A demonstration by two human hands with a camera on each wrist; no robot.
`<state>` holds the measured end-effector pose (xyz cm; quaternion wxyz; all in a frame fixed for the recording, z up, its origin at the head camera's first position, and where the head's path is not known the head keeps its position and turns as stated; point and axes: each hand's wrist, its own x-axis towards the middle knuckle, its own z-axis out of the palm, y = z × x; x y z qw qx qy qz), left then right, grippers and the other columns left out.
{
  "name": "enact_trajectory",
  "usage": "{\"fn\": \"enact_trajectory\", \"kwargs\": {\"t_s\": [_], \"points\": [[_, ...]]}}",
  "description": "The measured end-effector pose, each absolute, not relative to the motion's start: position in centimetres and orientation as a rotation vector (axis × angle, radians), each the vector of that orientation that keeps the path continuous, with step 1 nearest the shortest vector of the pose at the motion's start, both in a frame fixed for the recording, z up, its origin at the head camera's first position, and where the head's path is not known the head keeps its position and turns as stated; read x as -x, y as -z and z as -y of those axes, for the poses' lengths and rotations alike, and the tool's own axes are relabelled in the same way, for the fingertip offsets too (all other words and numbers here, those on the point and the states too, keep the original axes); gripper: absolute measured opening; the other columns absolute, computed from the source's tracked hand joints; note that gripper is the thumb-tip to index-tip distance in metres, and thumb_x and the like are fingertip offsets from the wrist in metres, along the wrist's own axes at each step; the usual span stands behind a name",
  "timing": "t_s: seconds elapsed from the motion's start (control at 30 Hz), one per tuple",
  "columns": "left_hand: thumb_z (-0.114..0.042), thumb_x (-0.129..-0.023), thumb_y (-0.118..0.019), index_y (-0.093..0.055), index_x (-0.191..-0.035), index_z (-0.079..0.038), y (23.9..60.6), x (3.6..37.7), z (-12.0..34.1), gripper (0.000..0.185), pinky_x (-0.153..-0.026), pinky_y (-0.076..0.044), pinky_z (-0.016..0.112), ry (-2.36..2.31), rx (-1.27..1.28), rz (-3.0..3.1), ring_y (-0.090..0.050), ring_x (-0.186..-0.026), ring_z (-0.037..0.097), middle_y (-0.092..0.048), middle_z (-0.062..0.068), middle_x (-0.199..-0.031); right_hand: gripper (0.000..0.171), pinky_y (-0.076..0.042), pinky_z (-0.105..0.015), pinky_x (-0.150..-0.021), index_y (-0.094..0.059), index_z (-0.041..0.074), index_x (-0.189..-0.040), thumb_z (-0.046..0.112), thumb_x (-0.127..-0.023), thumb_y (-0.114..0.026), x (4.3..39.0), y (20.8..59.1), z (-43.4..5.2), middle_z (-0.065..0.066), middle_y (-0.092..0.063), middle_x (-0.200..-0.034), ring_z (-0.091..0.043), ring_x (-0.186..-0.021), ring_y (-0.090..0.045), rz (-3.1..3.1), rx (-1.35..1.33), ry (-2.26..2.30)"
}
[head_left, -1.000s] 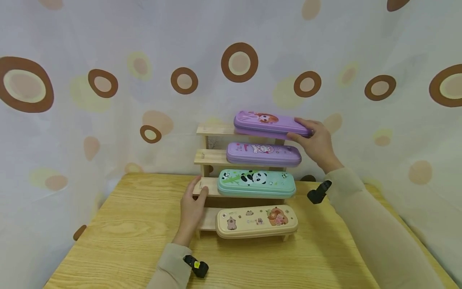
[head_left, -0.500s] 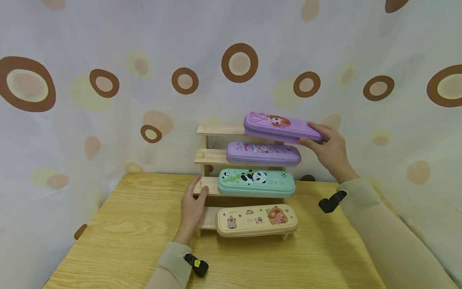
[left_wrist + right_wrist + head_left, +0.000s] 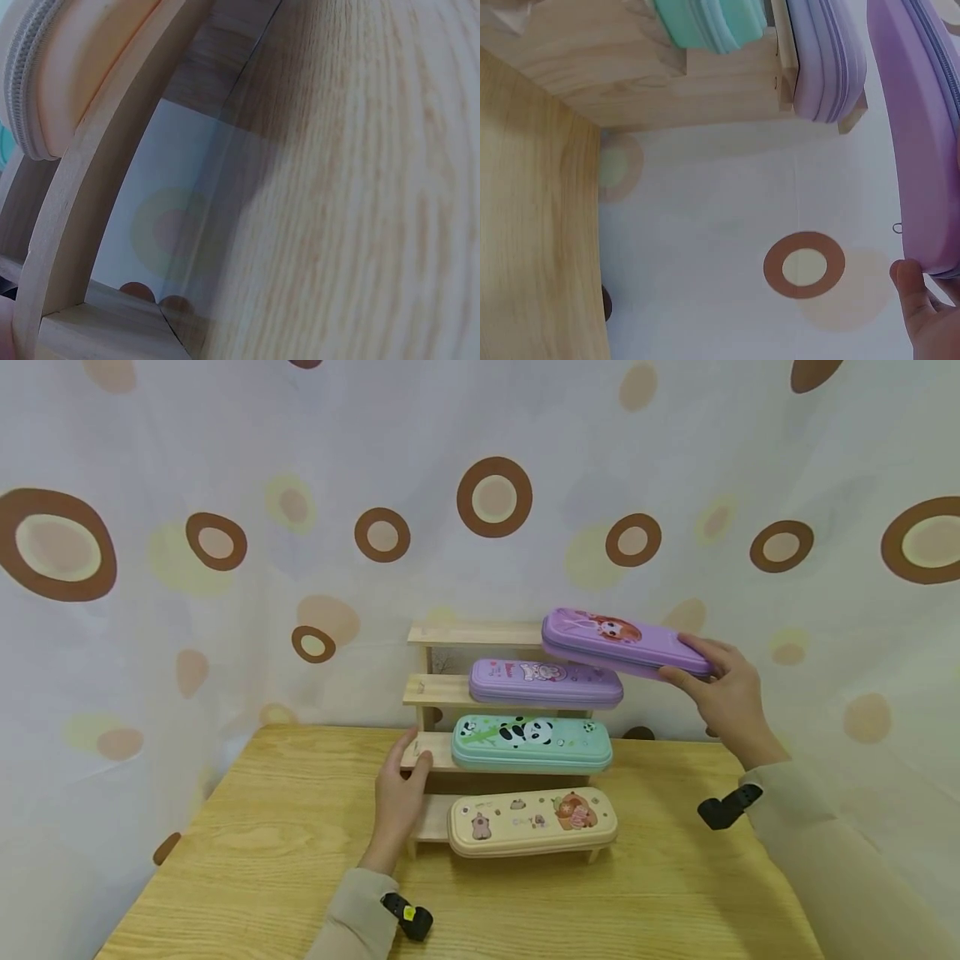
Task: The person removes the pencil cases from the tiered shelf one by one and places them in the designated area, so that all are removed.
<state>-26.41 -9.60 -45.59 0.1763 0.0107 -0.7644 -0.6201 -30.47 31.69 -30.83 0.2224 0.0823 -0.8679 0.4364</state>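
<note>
The purple pencil case (image 3: pixel 626 642) is gripped by the right hand (image 3: pixel 731 702), apparently clear of the wooden rack (image 3: pixel 457 689) at its top-right, steadied by the relaxed left hand (image 3: pixel 399 797); set-down elsewhere is judged next.

The top step of the wooden rack (image 3: pixel 472 633) lay bare on its left. The purple case (image 3: pixel 626 642), held by the right hand (image 3: pixel 731 702), hung off its right end, blocking that side. Cases filled the right of every lower step: lilac (image 3: pixel 546 682), panda (image 3: pixel 531 742), cream (image 3: pixel 532 821). The left hand (image 3: pixel 401 797) barred the rack's left edge. The surface (image 3: pixel 262 860) lay open in front.
</note>
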Motion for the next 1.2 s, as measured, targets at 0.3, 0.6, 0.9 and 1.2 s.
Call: {"fn": "enact_trajectory", "kwargs": {"t_s": [0.3, 0.6, 0.9, 1.2], "points": [[-0.03, -0.101, -0.057, -0.048, -0.147, -0.021, 45.7, 26.5, 9.6, 0.047, -0.115, -0.025, 0.049, 1.751, -0.027, 2.17, -0.032, -0.142, 0.026, -0.044, 0.001, -0.151, 0.063, -0.057, -0.023, -0.066, -0.047, 0.022, -0.149, 0.027, -0.092, -0.071, 29.3, 31.4, -34.5, -0.009, -0.034, -0.143, -0.014, -0.115, -0.052, 2.352, -0.191, -1.311], [-0.031, -0.1, -0.057, -0.049, -0.146, -0.023, 45.9, 26.7, 9.7, 0.047, -0.115, -0.025, 0.049, 1.75, -0.033, 2.17, -0.032, -0.142, 0.025, -0.044, 0.0, -0.151, 0.06, -0.04, -0.006, -0.092, -0.049, 0.02, -0.148, 0.022, -0.092, -0.071, 28.6, 32.2, -36.7, -0.01, -0.037, -0.141, -0.019, -0.129, -0.044, 2.321, -0.158, -1.252], [-0.031, -0.101, -0.057, -0.048, -0.147, -0.024, 45.9, 26.5, 9.7, 0.047, -0.115, -0.025, 0.049, 1.76, -0.035, 2.172, -0.032, -0.142, 0.025, -0.043, -0.001, -0.152, 0.059, -0.039, -0.002, -0.087, -0.048, 0.018, -0.148, 0.018, -0.093, -0.07, 27.7, 33.0, -38.5, -0.007, -0.038, -0.138, -0.012, -0.125, -0.045, 2.3, -0.112, -1.271], [-0.032, -0.1, -0.057, -0.049, -0.146, -0.025, 45.9, 26.7, 9.7, 0.047, -0.115, -0.026, 0.049, 1.763, -0.025, 2.166, -0.032, -0.142, 0.024, -0.044, -0.001, -0.151, 0.063, -0.04, -0.001, -0.076, -0.043, 0.019, -0.15, 0.02, -0.093, -0.07, 26.4, 34.8, -41.0, -0.008, -0.037, -0.137, -0.012, -0.123, -0.041, 2.319, -0.021, -1.242]]}}
